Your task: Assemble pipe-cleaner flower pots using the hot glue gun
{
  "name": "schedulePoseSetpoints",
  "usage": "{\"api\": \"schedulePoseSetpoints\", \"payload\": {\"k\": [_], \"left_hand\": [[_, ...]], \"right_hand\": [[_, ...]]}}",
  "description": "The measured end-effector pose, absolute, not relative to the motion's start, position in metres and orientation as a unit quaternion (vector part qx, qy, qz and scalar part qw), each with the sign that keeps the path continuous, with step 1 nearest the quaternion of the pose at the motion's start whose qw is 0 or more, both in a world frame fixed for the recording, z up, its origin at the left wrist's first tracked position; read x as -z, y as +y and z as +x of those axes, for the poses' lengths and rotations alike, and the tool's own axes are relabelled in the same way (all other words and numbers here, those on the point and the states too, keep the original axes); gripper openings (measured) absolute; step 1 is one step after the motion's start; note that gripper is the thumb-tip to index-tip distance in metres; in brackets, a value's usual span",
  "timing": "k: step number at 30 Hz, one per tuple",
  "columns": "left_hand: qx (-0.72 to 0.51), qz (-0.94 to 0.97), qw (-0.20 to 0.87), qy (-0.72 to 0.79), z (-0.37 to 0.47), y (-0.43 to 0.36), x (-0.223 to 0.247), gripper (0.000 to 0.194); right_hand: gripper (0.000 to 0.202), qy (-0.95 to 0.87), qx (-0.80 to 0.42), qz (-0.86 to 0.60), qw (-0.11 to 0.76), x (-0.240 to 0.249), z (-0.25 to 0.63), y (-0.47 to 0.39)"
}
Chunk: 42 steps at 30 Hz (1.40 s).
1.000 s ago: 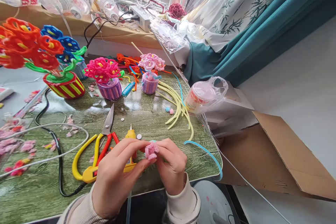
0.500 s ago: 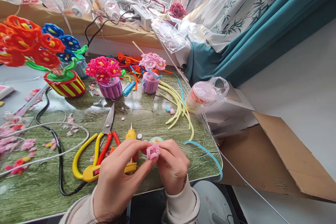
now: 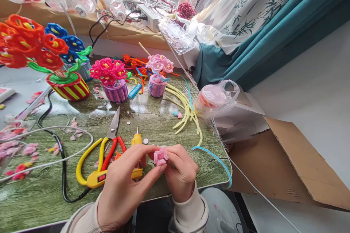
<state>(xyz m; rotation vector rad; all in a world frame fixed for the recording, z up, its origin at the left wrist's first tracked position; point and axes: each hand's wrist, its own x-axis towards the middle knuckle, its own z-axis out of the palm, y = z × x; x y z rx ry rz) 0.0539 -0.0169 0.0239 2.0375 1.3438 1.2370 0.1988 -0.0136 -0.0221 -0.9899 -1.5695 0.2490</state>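
Observation:
A small pink fuzzy piece [image 3: 160,156], looped around a gap, is held between both hands over the table's front edge. My left hand [image 3: 131,180] pinches it from the left with thumb and index finger. From the right, the fingertips of my right hand [image 3: 181,171] grip its other side. Partly behind my left hand lies a yellow glue gun [image 3: 136,139], nozzle upward. Left of it are scissors [image 3: 113,125] with yellow and red handles. A light blue fuzzy strip [image 3: 216,159] lies right of my right hand.
Fuzzy flower pots in red [image 3: 69,89], purple [image 3: 116,91] and pink-purple [image 3: 157,86] stand farther back. Yellow strips [image 3: 188,113] curve at the right. Cables [image 3: 63,174] cross the left side. A plastic-wrapped tub [image 3: 212,96] and an open cardboard box [image 3: 298,153] are at the right.
The pink piece has turned slightly and its loop looks different between my fingers. The round pastel item behind it is now mostly hidden. Both hands stay in nearly the same place.

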Motion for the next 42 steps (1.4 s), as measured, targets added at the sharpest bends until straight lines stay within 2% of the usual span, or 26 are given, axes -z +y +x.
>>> {"api": "schedulePoseSetpoints", "payload": {"k": [5,10,15,27,42], "left_hand": [[-0.443,0.724,0.206,0.486,0.054,-0.018,-0.022,0.021],[-0.465,0.717,0.209,0.476,0.056,-0.016,-0.018,0.012],[-0.457,0.717,0.247,0.464,0.055,-0.016,-0.013,0.014],[-0.448,0.684,0.313,0.483,0.046,-0.023,0.003,0.017],[-0.441,0.669,0.339,0.494,0.038,-0.024,0.004,0.02]], "right_hand": [[0.015,-0.675,-0.124,-0.433,0.584,0.02,0.199,-0.012],[0.008,-0.656,-0.22,-0.446,0.567,0.019,0.202,-0.016],[0.044,-0.633,-0.331,-0.448,0.538,0.019,0.216,-0.024],[0.029,-0.654,-0.336,-0.403,0.545,0.013,0.216,-0.026],[0.031,-0.622,-0.331,-0.434,0.562,0.014,0.208,-0.027]]}}
